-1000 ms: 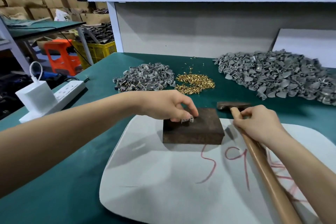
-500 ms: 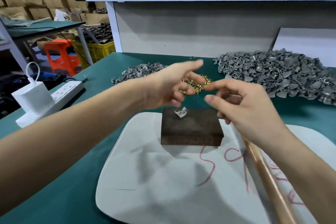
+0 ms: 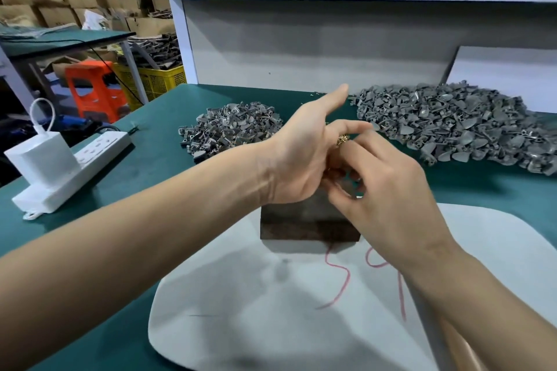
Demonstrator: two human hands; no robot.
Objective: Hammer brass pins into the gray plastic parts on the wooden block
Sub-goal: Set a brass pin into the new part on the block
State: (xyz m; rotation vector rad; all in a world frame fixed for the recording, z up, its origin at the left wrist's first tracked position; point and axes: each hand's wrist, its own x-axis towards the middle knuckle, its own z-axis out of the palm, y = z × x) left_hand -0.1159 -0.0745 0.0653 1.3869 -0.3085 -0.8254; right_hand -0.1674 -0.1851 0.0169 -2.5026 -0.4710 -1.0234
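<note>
Bright even overhead light, soft shadows, motion-blurred hands, wide-angle edge distortion

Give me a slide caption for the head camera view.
Left hand and right hand meet over the wooden block, brass pins glimpsed between them.

The left hand [image 3: 301, 153] and right hand [image 3: 391, 190] meet (touching) above the wooden block [image 3: 301, 229], brass pins [image 3: 343, 139] glinting between

Matt wooden block [image 3: 307, 229], dull gray plastic parts [image 3: 452, 126], shiny brass pins [image 3: 343, 139], matt green tabletop [image 3: 156, 159], smooth white plastic power strip [image 3: 99, 147].
</note>
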